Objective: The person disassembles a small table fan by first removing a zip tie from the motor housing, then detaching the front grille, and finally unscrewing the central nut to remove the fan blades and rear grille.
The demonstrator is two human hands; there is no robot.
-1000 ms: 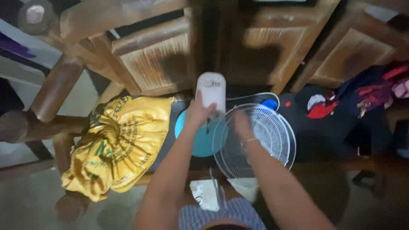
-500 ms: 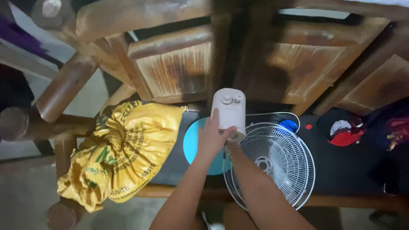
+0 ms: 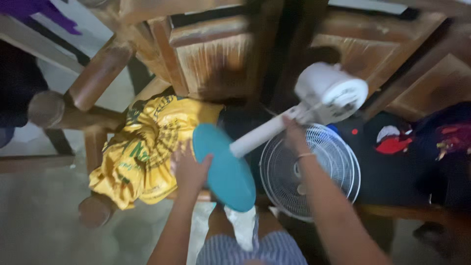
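- The left hand [image 3: 189,169] lies with fingers spread on the edge of the round teal fan base [image 3: 223,167], gripping its rim from the left side.
- The right hand [image 3: 294,132] is wrapped around the white fan pole [image 3: 262,133] near its upper end, just below the white motor head [image 3: 329,91]; a thin bracelet sits on that wrist.
- The fan body is tilted (base low and left, motor head high and right), held up in the air above a dark surface [image 3: 402,181].
- Just under the right forearm lies a white wire fan grille [image 3: 326,169], flat on the dark surface and apart from the motor head.
- Left of the base, touching the left hand's side, sits a bulging yellow woven sack [image 3: 147,147] with green print.
- Behind everything stand heavy wooden chairs [image 3: 216,54] with round log arms.
- Crumpled red and dark clothes [image 3: 397,142] lie at the right.
- The person's striped shorts [image 3: 255,250] show at the bottom edge.
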